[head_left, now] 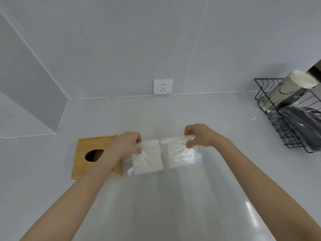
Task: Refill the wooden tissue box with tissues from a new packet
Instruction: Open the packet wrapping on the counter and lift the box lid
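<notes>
Two bare hands meet over a white countertop in the head view, both on one tissue packet. Left hand pinches the clear wrapper at the packet's left top edge, fingers curled. Right hand pinches the wrapper at the right top edge, fingers curled too. Wrapper looks pulled apart in the middle, white tissues showing as two blocks with a gap between; blurred, so can't tell whether the film is fully torn. Can't tell whether the packet's lower edge touches the counter.

Wooden tissue box lies flat on the counter just left of the packet, partly under the left forearm, oval slot facing up and dark inside.

Wall socket on the back wall above the counter edge. Black wire rack far right, holding a shiny cylinder and a dark plastic-wrapped item.
</notes>
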Motion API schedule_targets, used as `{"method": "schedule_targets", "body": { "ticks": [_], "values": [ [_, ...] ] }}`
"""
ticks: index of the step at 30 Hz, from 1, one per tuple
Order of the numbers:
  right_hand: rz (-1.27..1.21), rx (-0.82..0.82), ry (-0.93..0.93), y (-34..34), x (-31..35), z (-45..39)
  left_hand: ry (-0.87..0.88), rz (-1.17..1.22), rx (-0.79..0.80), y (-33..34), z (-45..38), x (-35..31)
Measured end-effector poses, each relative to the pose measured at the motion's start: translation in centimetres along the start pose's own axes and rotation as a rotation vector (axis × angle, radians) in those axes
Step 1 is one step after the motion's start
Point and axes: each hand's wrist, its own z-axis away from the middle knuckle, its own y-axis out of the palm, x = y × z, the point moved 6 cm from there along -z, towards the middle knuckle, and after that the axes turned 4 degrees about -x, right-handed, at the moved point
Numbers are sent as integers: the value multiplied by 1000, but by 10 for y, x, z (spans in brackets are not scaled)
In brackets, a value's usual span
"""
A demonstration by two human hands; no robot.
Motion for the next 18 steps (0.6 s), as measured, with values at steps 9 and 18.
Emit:
{"method": "schedule_targets", "body": {
  "ticks": [9, 18],
  "values": [
    [155, -651, -277, 11, 3, 29, 175, -229, -764, -1, 33, -11],
    [284, -519, -299, 93, -32, 47, 143, -268, -485, 82, 47, -4]
  ]
}}
